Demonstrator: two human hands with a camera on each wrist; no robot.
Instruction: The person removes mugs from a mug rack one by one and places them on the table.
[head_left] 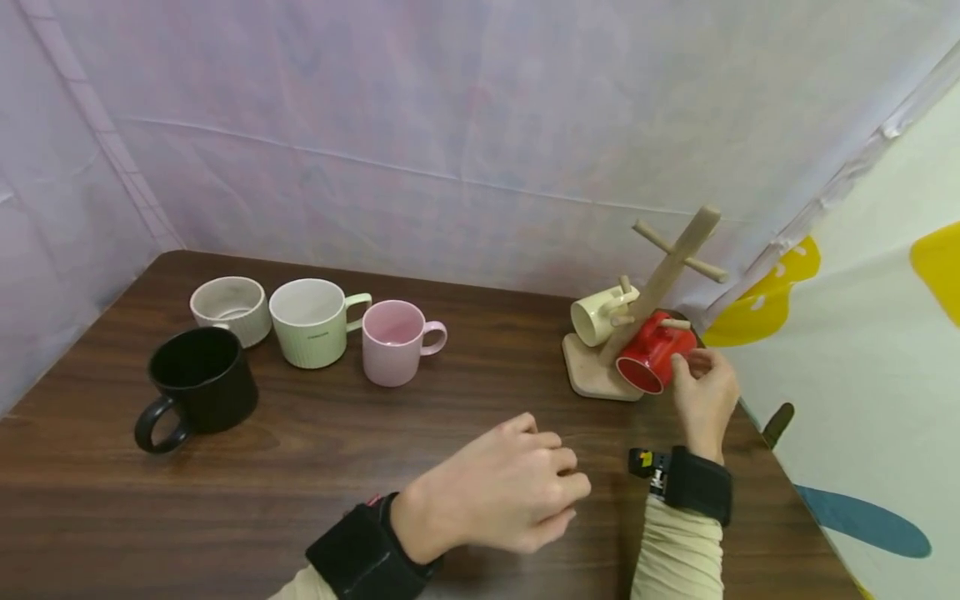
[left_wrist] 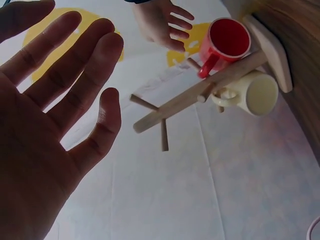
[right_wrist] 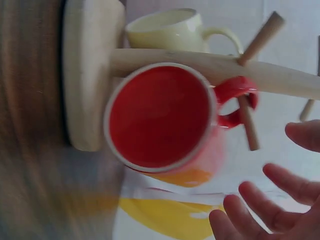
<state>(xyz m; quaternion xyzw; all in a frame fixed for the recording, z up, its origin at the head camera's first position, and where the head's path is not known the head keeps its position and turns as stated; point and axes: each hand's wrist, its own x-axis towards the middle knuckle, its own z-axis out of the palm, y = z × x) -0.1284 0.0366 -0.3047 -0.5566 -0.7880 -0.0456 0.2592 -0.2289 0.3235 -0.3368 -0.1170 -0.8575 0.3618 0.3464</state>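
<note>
A red mug hangs by its handle on a peg of the wooden mug tree. Beside it, on another peg, is a cream mug. My right hand is right next to the red mug; in the right wrist view, its spread fingers stand apart from the mug and hold nothing. Above the table at the front, my left hand hangs with loosely bent fingers. The left wrist view shows its palm with nothing in it.
On the left of the brown table stand a black mug, a grey ribbed cup, a pale green mug and a pink mug. A pale cloth wall rises behind the table.
</note>
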